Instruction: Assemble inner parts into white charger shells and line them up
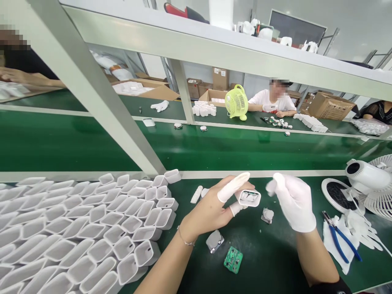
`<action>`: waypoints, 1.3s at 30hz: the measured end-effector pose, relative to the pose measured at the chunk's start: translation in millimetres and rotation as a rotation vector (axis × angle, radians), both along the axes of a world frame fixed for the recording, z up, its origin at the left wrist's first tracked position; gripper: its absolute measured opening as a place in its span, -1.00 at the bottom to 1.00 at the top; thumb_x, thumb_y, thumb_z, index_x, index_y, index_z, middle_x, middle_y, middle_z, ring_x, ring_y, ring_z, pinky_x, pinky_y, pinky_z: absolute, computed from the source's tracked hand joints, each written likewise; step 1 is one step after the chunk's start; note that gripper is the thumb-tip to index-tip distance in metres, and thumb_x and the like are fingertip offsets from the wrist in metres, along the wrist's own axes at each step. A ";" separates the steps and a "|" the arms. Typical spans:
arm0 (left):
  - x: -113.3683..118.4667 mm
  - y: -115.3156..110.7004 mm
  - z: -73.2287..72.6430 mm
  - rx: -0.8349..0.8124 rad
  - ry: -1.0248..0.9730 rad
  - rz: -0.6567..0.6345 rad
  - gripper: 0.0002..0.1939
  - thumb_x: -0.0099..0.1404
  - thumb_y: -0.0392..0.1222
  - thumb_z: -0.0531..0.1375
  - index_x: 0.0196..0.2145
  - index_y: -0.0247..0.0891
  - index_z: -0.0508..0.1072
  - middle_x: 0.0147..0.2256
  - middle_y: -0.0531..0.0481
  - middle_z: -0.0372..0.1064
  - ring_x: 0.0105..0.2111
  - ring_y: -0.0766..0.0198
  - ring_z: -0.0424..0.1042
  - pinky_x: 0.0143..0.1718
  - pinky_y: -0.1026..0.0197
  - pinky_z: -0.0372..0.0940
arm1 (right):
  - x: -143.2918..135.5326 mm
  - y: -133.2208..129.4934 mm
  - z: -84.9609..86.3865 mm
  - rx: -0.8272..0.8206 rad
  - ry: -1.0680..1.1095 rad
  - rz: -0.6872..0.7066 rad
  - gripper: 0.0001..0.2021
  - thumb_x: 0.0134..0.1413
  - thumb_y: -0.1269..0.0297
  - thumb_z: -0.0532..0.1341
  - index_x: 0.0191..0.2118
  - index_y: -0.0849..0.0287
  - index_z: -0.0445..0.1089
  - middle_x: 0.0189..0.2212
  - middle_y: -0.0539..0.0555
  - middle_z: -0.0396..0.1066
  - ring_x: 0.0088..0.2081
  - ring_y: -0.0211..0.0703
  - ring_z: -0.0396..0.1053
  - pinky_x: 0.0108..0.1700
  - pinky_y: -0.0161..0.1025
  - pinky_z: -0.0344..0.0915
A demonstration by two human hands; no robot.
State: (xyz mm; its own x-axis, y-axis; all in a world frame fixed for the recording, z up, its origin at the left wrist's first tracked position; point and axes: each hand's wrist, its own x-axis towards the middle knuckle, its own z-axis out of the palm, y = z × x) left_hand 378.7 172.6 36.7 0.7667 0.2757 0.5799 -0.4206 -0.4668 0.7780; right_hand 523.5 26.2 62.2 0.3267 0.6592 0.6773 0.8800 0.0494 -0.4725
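My left hand (210,208), with white finger cots on some fingers, holds a white plastic housing (258,200). The housing's open end faces me, and parts with a green board edge show inside it. To its right, my right hand (295,202), in a white glove, is raised apart from the housing with its fingers curled together; anything between the fingertips cannot be made out. Below the hands lie a green circuit board (233,259), a board with a grey block (214,241) and a smaller similar one (267,215). A white piece (196,194) lies behind my left hand.
Many open white housings (92,228) stand packed at left. Blue-handled pliers (341,241) lie on white gloves (364,230) at right, near a white fan (361,175). A metal post (116,94) and shelf cross ahead. Beyond the green belt (214,151), co-workers sit near a yellow-green fan (237,103).
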 end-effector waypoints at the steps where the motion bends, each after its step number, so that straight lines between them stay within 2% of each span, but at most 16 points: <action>1: 0.5 0.5 -0.8 -0.005 0.005 -0.005 -0.41 0.10 -0.46 0.22 0.09 -0.15 0.33 -0.20 -0.04 0.48 -0.10 0.16 0.41 0.05 0.07 0.15 | -0.5 -0.2 -0.6 0.016 0.012 -0.079 -0.59 0.29 0.21 -0.01 -0.58 0.18 0.28 -0.67 0.01 0.25 -0.60 -0.29 0.21 -0.46 -0.28 0.15; 2: 1.1 1.2 -1.8 0.001 0.012 -0.006 -0.41 0.10 -0.46 0.22 0.09 -0.15 0.33 -0.19 -0.04 0.47 -0.09 0.16 0.40 0.06 0.07 0.15 | -0.7 0.2 -1.4 0.019 0.008 -0.128 -0.57 0.29 0.21 -0.01 -0.62 0.18 0.23 -0.71 -0.01 0.17 -0.64 -0.31 0.15 -0.49 -0.28 0.12; 4: 2.5 2.8 -4.7 0.027 0.032 0.011 -0.40 0.11 -0.44 0.22 0.11 -0.14 0.31 -0.15 -0.05 0.45 -0.08 0.16 0.39 0.06 0.07 0.15 | -0.2 2.4 -3.3 -0.011 -0.007 -0.122 -0.65 0.29 0.22 -0.02 -0.47 0.17 0.33 -0.65 -0.01 0.20 -0.60 -0.30 0.18 -0.45 -0.28 0.16; 6: 4.2 4.4 -8.3 0.066 0.047 0.045 -0.37 0.14 -0.40 0.21 0.17 -0.14 0.25 -0.12 -0.06 0.43 -0.07 0.15 0.38 0.07 0.08 0.15 | -0.8 6.7 -5.0 -0.086 0.010 -0.043 -0.73 0.30 0.21 -0.04 -0.11 0.15 0.36 -0.44 0.03 0.35 -0.45 -0.26 0.30 -0.32 -0.27 0.25; 8: 6.2 5.5 -12.3 0.113 0.051 0.092 -0.33 0.17 -0.37 0.19 0.22 -0.13 0.16 -0.07 -0.09 0.39 -0.05 0.14 0.36 0.06 0.08 0.17 | -4.5 12.6 -5.5 -0.190 0.036 0.033 -0.64 0.26 0.16 0.01 0.12 0.11 0.22 -0.16 0.08 0.39 -0.22 -0.20 0.37 -0.15 -0.24 0.29; 10: 8.4 6.2 -15.7 0.172 0.057 0.138 -0.32 0.22 -0.35 0.15 0.26 -0.11 0.08 -0.02 -0.12 0.32 -0.04 0.14 0.34 0.01 0.11 0.21 | -11.1 19.1 -4.8 -0.297 0.068 0.075 -0.60 0.21 0.10 0.08 0.12 0.07 0.22 -0.05 0.06 0.35 -0.12 -0.16 0.35 -0.09 -0.21 0.28; 15: 8.4 8.4 -14.1 0.317 0.171 0.195 -0.31 0.28 -0.35 0.04 0.30 -0.06 -0.09 0.02 -0.15 0.19 -0.09 0.18 0.32 -0.07 0.13 0.26 | -15.8 33.7 -12.4 -0.386 0.259 0.131 -0.71 0.20 0.04 0.07 -0.08 0.02 0.38 -0.18 -0.01 0.40 -0.20 -0.23 0.35 -0.15 -0.26 0.29; 17: 2.8 10.7 -7.9 0.347 0.179 0.229 -0.34 0.30 -0.30 0.06 0.30 -0.05 -0.07 0.08 -0.16 0.13 -0.03 0.14 0.29 -0.03 0.10 0.24 | -2.7 41.9 -23.8 -0.355 0.321 0.072 -0.67 0.18 0.04 0.09 -0.03 0.07 0.36 -0.13 0.02 0.39 -0.15 -0.23 0.35 -0.08 -0.26 0.27; 19: -6.5 13.2 0.0 0.381 0.102 0.264 -0.36 0.30 -0.28 0.09 0.27 -0.02 -0.02 0.11 -0.14 0.11 0.03 0.13 0.25 0.03 0.10 0.22 | 21.2 54.7 -38.1 -0.333 0.356 -0.078 -0.59 0.17 0.06 0.10 0.07 0.14 0.29 -0.13 0.05 0.40 -0.12 -0.22 0.35 -0.01 -0.25 0.24; 21: -17.7 15.2 7.6 0.403 -0.019 0.300 -0.37 0.29 -0.33 0.10 0.25 0.02 0.03 0.10 -0.09 0.14 0.04 0.17 0.24 0.03 0.15 0.22 | 53.8 72.3 -52.0 -0.411 0.337 -0.272 -0.57 0.20 0.04 0.03 0.09 0.12 0.28 -0.14 0.03 0.40 -0.12 -0.24 0.34 -0.01 -0.29 0.23; 24: -32.3 16.5 16.2 0.413 -0.166 0.359 -0.37 0.26 -0.40 0.12 0.22 0.02 0.09 0.06 -0.04 0.19 0.00 0.25 0.27 0.00 0.22 0.24 | 106.8 101.9 -68.1 -0.459 0.304 -0.421 -0.56 0.15 0.13 0.09 0.10 0.20 0.29 -0.02 0.16 0.33 -0.03 -0.10 0.30 0.04 -0.21 0.18; 29: -39.1 18.3 21.1 0.503 -0.158 0.413 -0.48 0.28 -0.40 0.09 0.16 -0.08 0.17 -0.02 -0.02 0.25 -0.06 0.33 0.32 -0.08 0.31 0.28 | 155.3 135.5 -88.2 -0.551 0.318 -0.609 -0.73 0.08 0.28 0.15 -0.15 0.34 0.42 -0.19 0.28 0.39 -0.18 -0.03 0.37 -0.13 -0.16 0.26; 31: -33.0 20.5 17.3 0.531 -0.102 0.410 -0.54 0.31 -0.35 0.07 0.14 -0.11 0.18 -0.02 -0.03 0.27 -0.07 0.33 0.33 -0.08 0.30 0.29 | 153.8 140.6 -93.4 -0.542 0.322 -0.664 -0.69 0.08 0.24 0.16 -0.13 0.36 0.41 -0.20 0.31 0.38 -0.16 0.03 0.36 -0.11 -0.09 0.26; 34: -11.5 22.2 0.9 0.513 0.049 0.402 -0.64 0.35 -0.22 0.04 0.09 -0.19 0.25 -0.01 -0.09 0.30 -0.04 0.23 0.34 -0.04 0.17 0.29 | 134.5 142.6 -92.7 -0.408 0.259 -0.749 -0.49 0.14 0.13 0.12 0.13 0.35 0.24 0.03 0.37 0.24 0.07 0.18 0.21 0.04 0.07 0.16; 36: 9.2 19.1 -16.6 0.455 0.178 0.406 -0.65 0.35 -0.15 0.03 0.06 -0.26 0.29 -0.02 -0.14 0.32 -0.04 0.14 0.34 -0.04 0.07 0.29 | 113.6 142.7 -85.8 -0.290 0.194 -0.770 -0.43 0.20 0.09 0.04 0.23 0.33 0.08 0.17 0.32 0.09 0.19 0.13 0.05 0.15 0.06 0.06; 39: 39.5 5.8 -45.0 0.316 0.293 0.429 -0.57 0.31 -0.11 0.07 0.09 -0.30 0.23 -0.03 -0.17 0.31 -0.10 0.12 0.36 -0.11 0.05 0.30 | 75.2 143.1 -70.5 -0.163 0.120 -0.716 -0.44 0.23 0.03 -0.01 0.23 0.26 0.08 0.21 0.17 0.07 0.23 -0.09 0.00 0.22 -0.15 0.01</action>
